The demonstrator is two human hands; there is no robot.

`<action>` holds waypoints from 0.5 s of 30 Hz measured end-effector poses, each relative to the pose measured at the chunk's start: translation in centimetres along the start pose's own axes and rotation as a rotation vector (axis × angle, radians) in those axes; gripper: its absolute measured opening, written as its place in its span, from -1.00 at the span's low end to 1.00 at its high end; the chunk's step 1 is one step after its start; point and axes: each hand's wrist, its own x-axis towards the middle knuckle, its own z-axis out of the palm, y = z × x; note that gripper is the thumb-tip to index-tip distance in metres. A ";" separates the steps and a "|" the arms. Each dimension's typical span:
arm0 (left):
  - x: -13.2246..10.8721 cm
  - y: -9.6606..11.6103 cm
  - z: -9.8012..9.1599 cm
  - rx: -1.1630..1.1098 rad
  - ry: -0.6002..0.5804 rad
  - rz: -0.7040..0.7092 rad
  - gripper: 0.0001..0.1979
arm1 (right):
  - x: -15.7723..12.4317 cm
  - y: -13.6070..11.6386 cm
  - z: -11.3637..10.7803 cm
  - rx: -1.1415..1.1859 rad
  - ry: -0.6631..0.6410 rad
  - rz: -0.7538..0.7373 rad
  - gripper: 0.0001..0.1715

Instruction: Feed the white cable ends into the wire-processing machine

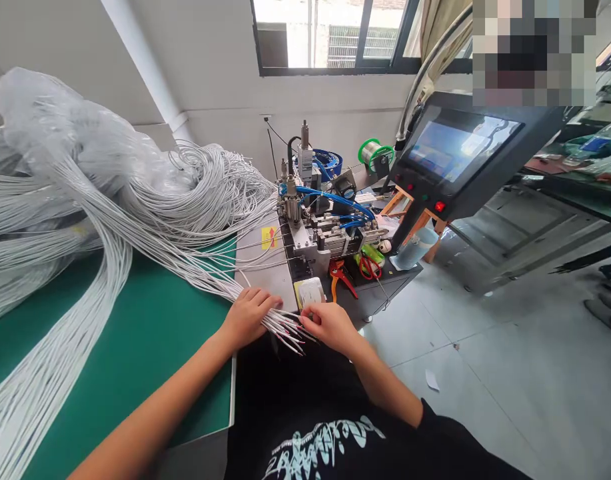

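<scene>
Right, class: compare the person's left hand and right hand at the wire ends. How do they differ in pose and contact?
The left hand lies palm down across the bundle of white wires, pinning it at the bench edge; the right hand pinches at the stripped tips with its fingertips. The left forearm crosses the green mat; the right comes over the dark lap. Both are bare and touch the same bundle.

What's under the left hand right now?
A fanned bundle of white wires lies under the left hand, stripped ends poking toward the right hand. The bench surface beneath the palm is covered.
</scene>
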 end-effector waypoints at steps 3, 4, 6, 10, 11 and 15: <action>0.5 -0.2 -0.3 0.027 -0.048 0.053 -0.63 | 0.4 0.1 -0.8 0.054 0.043 -0.045 -0.79; 0.8 -0.4 -0.3 0.036 -0.049 0.079 -0.63 | 0.6 0.2 -1.1 0.073 0.059 -0.062 -0.78; 1.4 -0.6 -0.4 0.046 -0.015 0.121 -0.67 | 1.0 0.5 -1.6 0.109 0.094 -0.088 -0.76; 3.1 -1.0 -0.5 0.056 0.109 0.151 -0.78 | 2.1 1.6 -2.8 0.209 0.205 -0.084 -0.74; 3.5 -1.1 -0.5 0.058 0.140 0.144 -0.78 | 2.3 1.9 -3.1 0.245 0.235 -0.074 -0.73; 4.9 -0.9 0.0 0.054 0.244 0.071 -0.82 | 3.3 3.0 -4.3 0.340 0.286 -0.047 -0.71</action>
